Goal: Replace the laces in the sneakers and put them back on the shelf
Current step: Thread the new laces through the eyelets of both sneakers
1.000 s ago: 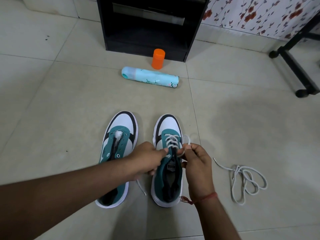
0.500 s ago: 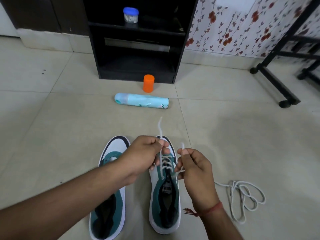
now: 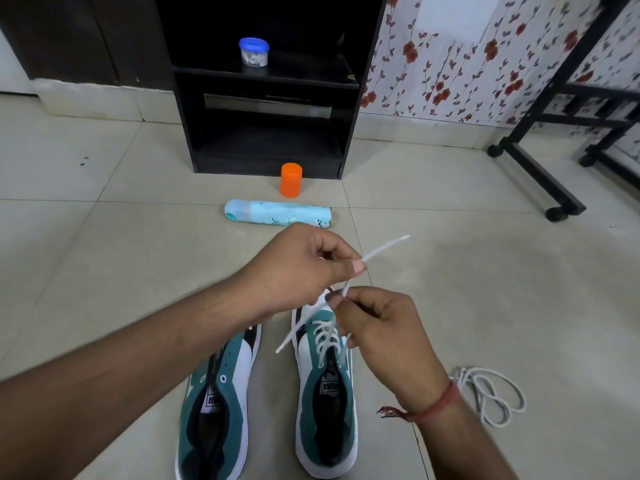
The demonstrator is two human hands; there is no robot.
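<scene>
Both your hands are raised above the right sneaker (image 3: 325, 393), which sits on the tiled floor (image 3: 104, 271) toe toward the black shelf (image 3: 266, 109). White lace (image 3: 325, 336) runs through its lower eyelets, upper eyelets not filled.

Your left hand (image 3: 298, 268): thumb and forefinger pinch one lace end, whose tip sticks out up and to the right. Your right hand (image 3: 381, 327): fingertips pinch the other lace end, which slants down-left past the shoe's toe. The two ends cross between your hands.

Left sneaker (image 3: 218, 403) lies just beside the right one, unlaced, eyelets bare, tongue showing.

Second lace (image 3: 491, 396), loose, coiled on the floor to the right of your right wrist, apart from both shoes.

Nearer the shelf: a light blue spray can (image 3: 277, 216) on its side; an orange cap (image 3: 291, 180) upright just beyond it, at the shelf's base.

On the shelf's upper board: a small blue-lidded jar (image 3: 254, 57).

Far right: a black wheeled stand (image 3: 540, 168).
</scene>
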